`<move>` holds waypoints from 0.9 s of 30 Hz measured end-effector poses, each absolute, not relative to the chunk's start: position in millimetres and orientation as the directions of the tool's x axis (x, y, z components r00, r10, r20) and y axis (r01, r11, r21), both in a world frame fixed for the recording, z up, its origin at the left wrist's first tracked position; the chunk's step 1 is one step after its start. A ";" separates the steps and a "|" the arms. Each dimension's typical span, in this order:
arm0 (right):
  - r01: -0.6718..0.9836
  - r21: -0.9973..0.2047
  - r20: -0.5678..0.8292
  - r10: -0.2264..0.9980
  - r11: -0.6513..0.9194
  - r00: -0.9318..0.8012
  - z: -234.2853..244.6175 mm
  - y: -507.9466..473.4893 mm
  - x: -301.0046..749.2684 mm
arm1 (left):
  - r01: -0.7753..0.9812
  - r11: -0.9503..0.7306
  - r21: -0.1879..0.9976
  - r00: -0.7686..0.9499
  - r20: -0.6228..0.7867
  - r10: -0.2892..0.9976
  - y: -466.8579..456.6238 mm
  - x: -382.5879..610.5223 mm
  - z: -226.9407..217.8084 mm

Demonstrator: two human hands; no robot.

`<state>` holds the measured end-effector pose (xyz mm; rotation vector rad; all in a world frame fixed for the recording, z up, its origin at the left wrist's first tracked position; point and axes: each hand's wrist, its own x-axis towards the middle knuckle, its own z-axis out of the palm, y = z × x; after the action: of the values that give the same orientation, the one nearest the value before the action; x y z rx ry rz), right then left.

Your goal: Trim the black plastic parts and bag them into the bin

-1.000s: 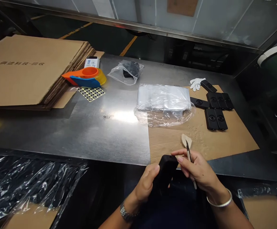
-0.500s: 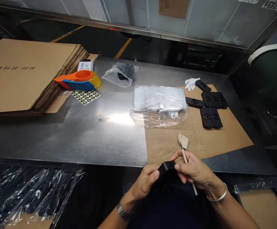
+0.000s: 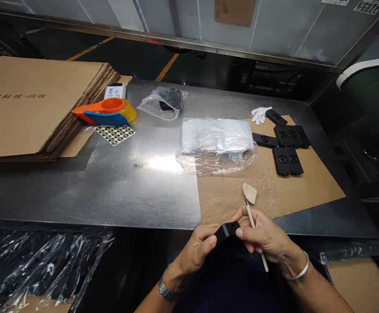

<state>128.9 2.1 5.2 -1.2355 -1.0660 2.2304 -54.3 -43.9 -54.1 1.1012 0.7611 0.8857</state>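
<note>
Both hands meet at the near edge of the steel table. My left hand is closed on the left side of a flat black plastic part, seen nearly edge-on. My right hand pinches the part's right end and also grips a thin pale stick-like tool that runs diagonally through its fingers. The tool's tip points at a small beige wedge lying on a brown cardboard sheet.
Several black parts and a white glove lie on the cardboard's far right. A clear bag stack sits mid-table. Far left: flat cartons, orange-blue tape dispenser, sticker sheet, small bagged item. Crinkled plastic film lies lower left.
The black part has been turned from showing its broad face to lying nearly edge-on between both hands. The tool in my right hand has shifted slightly. The view has drifted a little.
</note>
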 end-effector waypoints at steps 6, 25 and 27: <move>0.026 -0.756 -0.568 0.634 -0.654 -0.525 6.9 -1.1 129.1 | -0.201 0.180 0.963 0.448 -0.072 0.891 -42.7 -54.2 -53.8; 0.117 -0.822 -0.514 0.637 -0.558 -0.574 1.6 -3.2 135.5 | -0.161 0.104 0.982 0.506 -0.008 0.863 -36.6 -58.1 -47.4; 0.168 -0.860 -0.487 0.681 -0.481 -0.546 -1.2 -4.0 136.8 | -0.184 0.180 0.966 0.523 -0.059 0.850 -33.4 -60.3 -42.9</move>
<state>136.8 -4.0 -1.2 -1.2570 -1.3569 2.0909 -60.3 -33.4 -42.9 1.1647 0.7104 0.8243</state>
